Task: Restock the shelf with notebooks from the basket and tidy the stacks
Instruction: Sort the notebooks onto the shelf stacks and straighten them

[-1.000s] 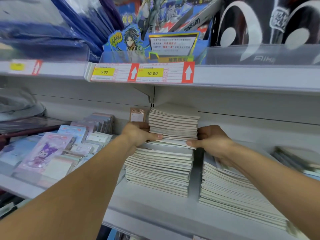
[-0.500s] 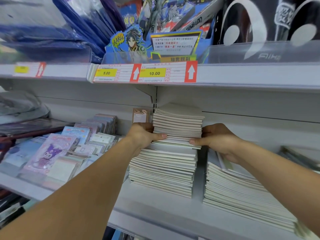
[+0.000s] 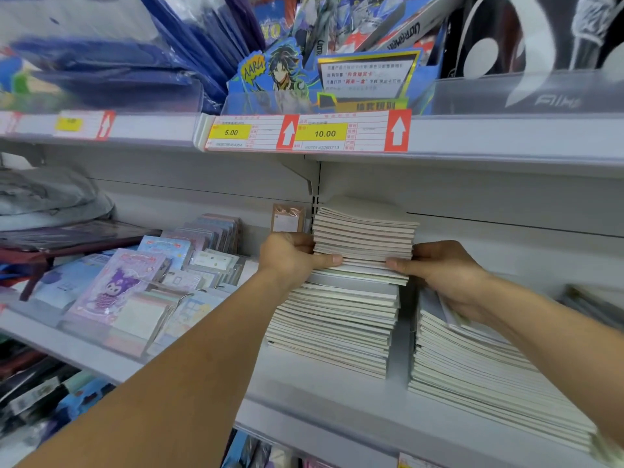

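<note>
A tall stack of pale notebooks (image 3: pixel 337 319) stands on the grey shelf (image 3: pixel 314 396). Its upper bundle of notebooks (image 3: pixel 366 231) sits slightly askew on the lower part. My left hand (image 3: pixel 290 256) grips the bundle's left side, thumb along the front edge. My right hand (image 3: pixel 439 268) grips the right side in the same way. A second, lower stack of notebooks (image 3: pixel 486 383) lies to the right, under my right wrist. No basket is in view.
Small character notepads and ring-bound cards (image 3: pixel 128 292) fill the shelf to the left. The upper shelf edge (image 3: pixel 506 136) with price labels (image 3: pixel 307 133) hangs close above the stack. More stock (image 3: pixel 594 302) lies at the far right.
Both hands keep their hold on the upper bundle; the bundle stays in place on the stack. The view has shifted slightly, little else differs.
</note>
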The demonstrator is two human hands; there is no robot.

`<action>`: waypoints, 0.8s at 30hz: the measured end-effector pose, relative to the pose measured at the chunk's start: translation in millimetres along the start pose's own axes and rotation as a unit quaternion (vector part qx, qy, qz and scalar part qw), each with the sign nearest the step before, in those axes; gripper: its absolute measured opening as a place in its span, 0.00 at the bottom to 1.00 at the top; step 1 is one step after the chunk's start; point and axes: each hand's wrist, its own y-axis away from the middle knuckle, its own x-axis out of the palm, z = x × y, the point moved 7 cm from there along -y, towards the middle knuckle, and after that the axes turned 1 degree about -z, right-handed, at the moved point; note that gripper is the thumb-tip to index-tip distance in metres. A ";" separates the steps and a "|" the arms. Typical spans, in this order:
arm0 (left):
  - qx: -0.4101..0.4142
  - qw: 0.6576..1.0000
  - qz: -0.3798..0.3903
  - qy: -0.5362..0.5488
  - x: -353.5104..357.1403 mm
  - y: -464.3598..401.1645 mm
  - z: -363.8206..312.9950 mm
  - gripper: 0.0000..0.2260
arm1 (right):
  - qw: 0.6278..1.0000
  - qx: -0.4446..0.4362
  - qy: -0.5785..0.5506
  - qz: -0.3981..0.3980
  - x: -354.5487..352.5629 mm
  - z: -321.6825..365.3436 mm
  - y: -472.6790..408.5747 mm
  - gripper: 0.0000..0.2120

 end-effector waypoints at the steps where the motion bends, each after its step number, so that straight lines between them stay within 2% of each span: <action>1: -0.002 1.000 0.005 -0.002 -0.8 -0.2 0.3 0.22 | 1.000 0.013 -0.019 0.009 -0.1 -0.3 0.2 0.20; 4: -0.005 1.000 0.009 -0.004 -2.3 -1.3 -1.3 0.15 | 1.000 0.013 -0.020 -0.010 0.1 -0.3 -2.0 0.23; 7: -0.014 1.000 -0.012 -0.003 -5.5 -6.0 1.3 0.12 | 0.999 -0.005 0.001 -0.054 4.0 0.0 0.1 0.10; 10: -0.018 1.000 -0.010 -0.011 -4.6 -9.2 4.5 0.17 | 0.997 -0.012 -0.019 -0.072 6.9 2.2 7.4 0.06; 13: -0.011 1.000 -0.004 -0.024 -4.2 -10.4 4.3 0.18 | 0.993 0.001 -0.086 -0.081 7.0 -1.1 8.6 0.05; 18: -0.020 1.000 0.004 -0.023 -3.2 -11.4 4.6 0.12 | 0.993 -0.010 -0.026 -0.111 5.3 -7.2 3.3 0.07; 22: -0.064 0.998 0.011 -0.009 -4.1 -18.4 6.2 0.25 | 0.991 0.013 -0.056 -0.117 2.2 -8.7 -0.4 0.09; 24: -0.076 0.997 0.023 -0.005 -2.6 -22.1 7.0 0.24 | 0.988 0.019 -0.059 -0.139 -1.1 -7.8 -1.4 0.11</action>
